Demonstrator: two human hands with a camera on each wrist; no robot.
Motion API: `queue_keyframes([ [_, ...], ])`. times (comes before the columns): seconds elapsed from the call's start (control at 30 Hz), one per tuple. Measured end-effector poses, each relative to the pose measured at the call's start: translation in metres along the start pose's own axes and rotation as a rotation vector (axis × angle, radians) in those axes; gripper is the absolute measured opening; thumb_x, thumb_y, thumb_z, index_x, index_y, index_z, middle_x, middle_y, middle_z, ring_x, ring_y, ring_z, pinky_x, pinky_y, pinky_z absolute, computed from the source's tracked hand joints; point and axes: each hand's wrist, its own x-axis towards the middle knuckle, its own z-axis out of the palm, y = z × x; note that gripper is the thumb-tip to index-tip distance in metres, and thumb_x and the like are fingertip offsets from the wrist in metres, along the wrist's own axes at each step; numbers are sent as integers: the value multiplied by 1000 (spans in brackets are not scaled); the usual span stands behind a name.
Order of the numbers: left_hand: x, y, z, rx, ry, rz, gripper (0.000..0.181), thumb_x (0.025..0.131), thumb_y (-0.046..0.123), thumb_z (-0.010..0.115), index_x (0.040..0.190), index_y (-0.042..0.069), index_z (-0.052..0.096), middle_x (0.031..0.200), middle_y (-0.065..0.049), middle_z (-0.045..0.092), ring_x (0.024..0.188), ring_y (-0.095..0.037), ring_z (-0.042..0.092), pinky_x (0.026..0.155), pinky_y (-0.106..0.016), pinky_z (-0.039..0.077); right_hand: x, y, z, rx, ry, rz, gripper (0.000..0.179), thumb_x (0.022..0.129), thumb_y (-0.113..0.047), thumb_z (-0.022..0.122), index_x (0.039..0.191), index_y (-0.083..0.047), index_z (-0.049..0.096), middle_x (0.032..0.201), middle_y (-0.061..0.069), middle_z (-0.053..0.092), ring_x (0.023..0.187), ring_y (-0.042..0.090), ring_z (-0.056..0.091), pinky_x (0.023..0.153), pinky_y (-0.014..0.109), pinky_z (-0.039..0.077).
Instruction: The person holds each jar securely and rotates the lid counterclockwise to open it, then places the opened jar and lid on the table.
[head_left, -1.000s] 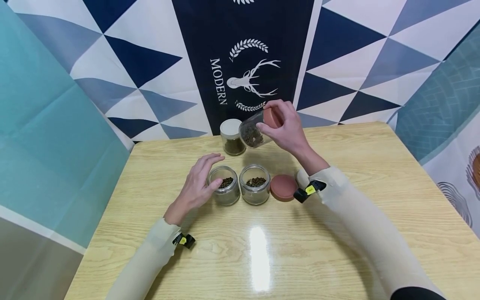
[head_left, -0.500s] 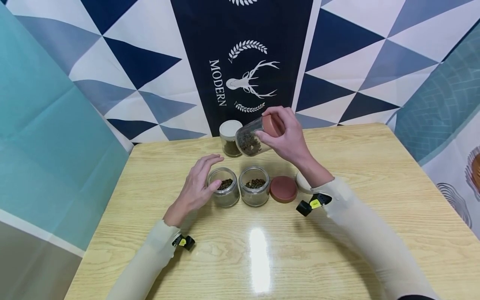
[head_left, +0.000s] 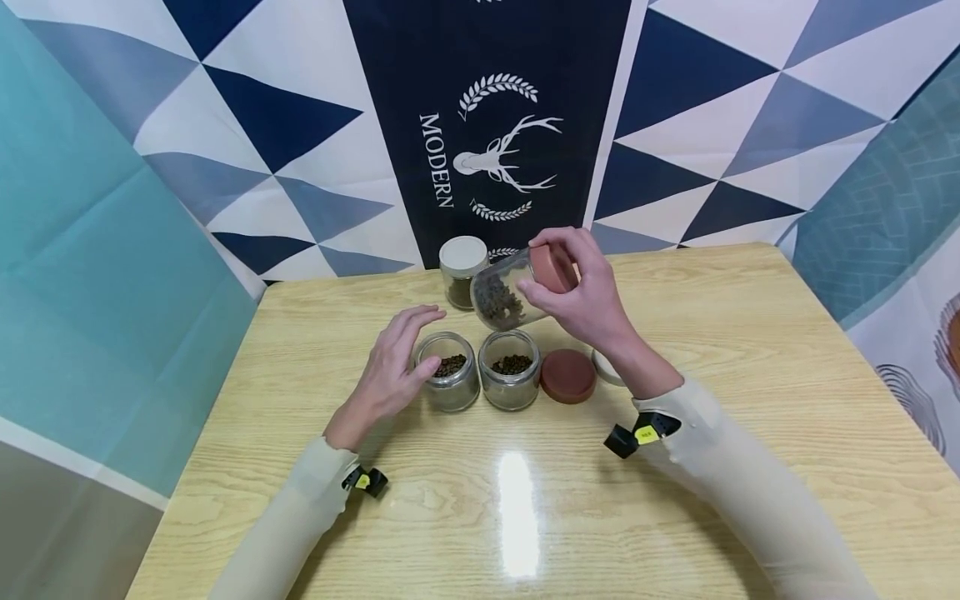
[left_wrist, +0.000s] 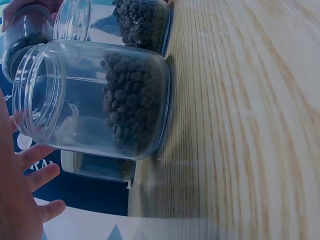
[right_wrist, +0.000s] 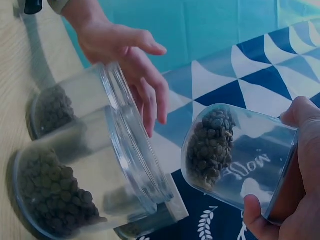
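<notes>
My right hand (head_left: pixel 581 287) grips a glass jar (head_left: pixel 510 287) by its red-brown lid (head_left: pixel 553 268). The jar is tilted, base down to the left, with dark brown bean-like pieces (right_wrist: pixel 210 145) heaped at its base. Below it stand two open glass jars side by side, the right one (head_left: pixel 510 392) and the left one (head_left: pixel 452 393), both partly filled with similar pieces. My left hand (head_left: pixel 390 367) holds nothing; its fingers are spread beside the left jar, the thumb overlapping that jar's rim in the head view.
A loose red-brown lid (head_left: pixel 567 377) lies right of the open jars, with a white lid (head_left: pixel 606 367) partly hidden behind my right wrist. Near the table's back edge stands a white-lidded jar (head_left: pixel 463 260) with dark contents. A patterned cloth (head_left: pixel 300 167) hangs behind the table.
My right hand has brought the tilted jar down and nearer to me, closer above the open jars. The left hand has stayed in place.
</notes>
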Motion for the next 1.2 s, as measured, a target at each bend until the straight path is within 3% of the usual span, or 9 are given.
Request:
queue_keyframes([
  [0.27,9,4,-7,14,4,-5,112,102,95,24,159,4,56,161,-24,60,151,-45,58,126,-73,44,-1,-5,0,17,3,-35,48,92,-15,85,137,-8,69,134,17,62,119,16,51,95,47,51],
  [0.4,20,10,-14,25,14,7,113,100,96,30,162,4,53,163,-22,60,151,-44,58,125,-72,45,0,-5,0,28,5,-36,49,91,-15,86,136,-8,69,133,16,62,118,14,50,94,47,50],
  [0.6,43,21,-29,51,39,76,113,98,95,36,161,2,54,162,-22,60,149,-43,59,123,-69,48,-1,-5,2,21,-1,-25,49,91,-16,86,136,-9,70,132,15,61,117,16,51,93,46,50],
  [0.77,52,30,-38,11,21,83,115,95,96,42,164,4,50,165,-21,57,151,-40,57,126,-65,47,-5,-3,4,22,-8,-12,47,92,-15,85,136,-9,69,131,15,61,116,16,51,91,45,51],
  [0.97,56,33,-35,-67,-6,99,110,92,86,60,166,7,47,168,-20,53,156,-39,52,131,-64,44,-8,-2,6,34,-11,-19,49,91,-14,86,137,-8,69,131,16,61,116,16,51,92,46,51],
  [1.2,66,35,-26,-135,-15,135,116,90,89,64,166,3,44,167,-22,52,156,-40,51,132,-64,43,-7,-3,5,32,-10,-30,48,92,-13,85,137,-8,69,131,15,61,116,16,52,93,44,51],
])
